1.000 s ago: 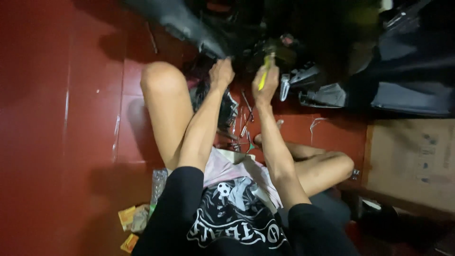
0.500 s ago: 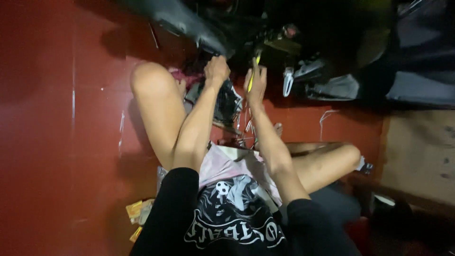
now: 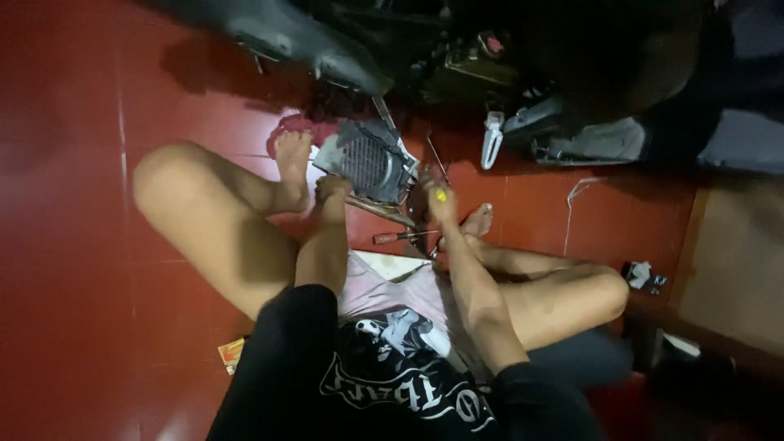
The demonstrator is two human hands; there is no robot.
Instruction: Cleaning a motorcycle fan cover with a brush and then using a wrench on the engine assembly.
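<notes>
Head view: a yellow-handled tool [image 3: 441, 196], most likely a screwdriver, is gripped in the right hand [image 3: 439, 200], the fingers wrapped tight about the handle so that only a spot of yellow is seen. Its tip is hidden, so what it bears on cannot be told. The left hand [image 3: 331, 189] is set at the lower edge of a grey slatted cover [image 3: 366, 162]; whether its fingers are closed on the edge or merely pressed against it cannot be told, since the hand is small and dim.

The cover is seen lying tilted on the red floor [image 3: 73, 204], between the two hands and just below the dark underside of a motorbike [image 3: 327, 49]. It appears to be already off the machine, or nearly so, though a last fixing may be hidden behind it. A thin metal rod [image 3: 380, 211] is seen under the cover's lower edge. A second screwdriver [image 3: 400, 238] with a red handle lies unused on the floor between the forearms, near the right foot [image 3: 478, 220]. The left foot [image 3: 291, 163] is placed just beside the cover, against a red cloth [image 3: 294, 125].

Further out, a pale bracket [image 3: 492, 139] and a grey panel [image 3: 592, 143] lie loose by the machine, which suggests that several parts are off. Nothing shows refitting, so the work is judged to be midway.
</notes>
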